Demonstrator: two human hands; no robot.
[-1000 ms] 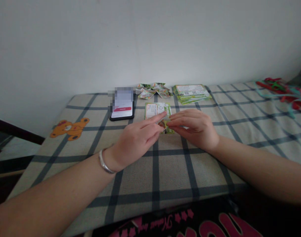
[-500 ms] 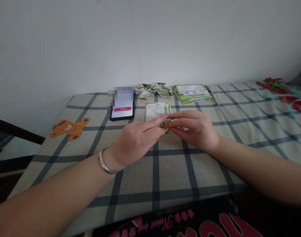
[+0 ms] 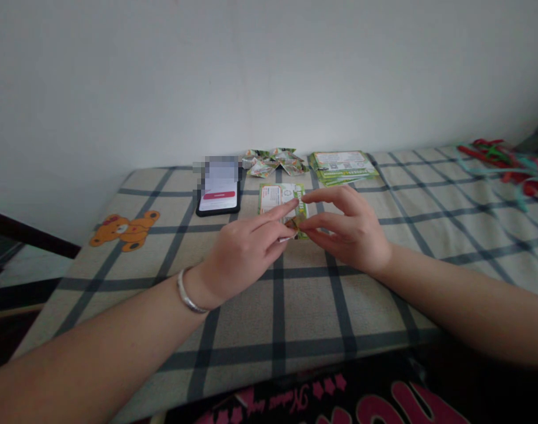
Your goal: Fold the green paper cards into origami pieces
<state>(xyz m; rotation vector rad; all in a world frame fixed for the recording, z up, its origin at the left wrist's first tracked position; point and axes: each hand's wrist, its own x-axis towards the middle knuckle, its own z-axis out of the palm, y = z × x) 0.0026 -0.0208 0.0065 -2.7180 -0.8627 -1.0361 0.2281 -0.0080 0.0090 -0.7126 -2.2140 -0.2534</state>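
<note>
Between the fingertips of my left hand (image 3: 242, 250) and my right hand (image 3: 350, 229) is a small piece of folded printed paper (image 3: 294, 224), brownish and green, pinched from both sides. My left fingers partly cover it. On the right, thumb and a finger grip its edge while the index finger is raised off it. Beneath and just behind the hands lies a flat green-and-white printed sheet (image 3: 273, 193), its near part hidden by my fingers.
Several folded printed papers (image 3: 275, 163) sit by the wall, beside a stack of flat green-and-white sheets (image 3: 343, 165). A phone (image 3: 218, 188) lies to the left on the checked tablecloth (image 3: 246, 330). A bear picture (image 3: 125, 231) marks the left edge; red and teal strips (image 3: 511, 168) lie far right.
My index fingers have drawn apart, and the right one has lifted, so more of the flat sheet shows. The small folded paper stays between my fingertips.
</note>
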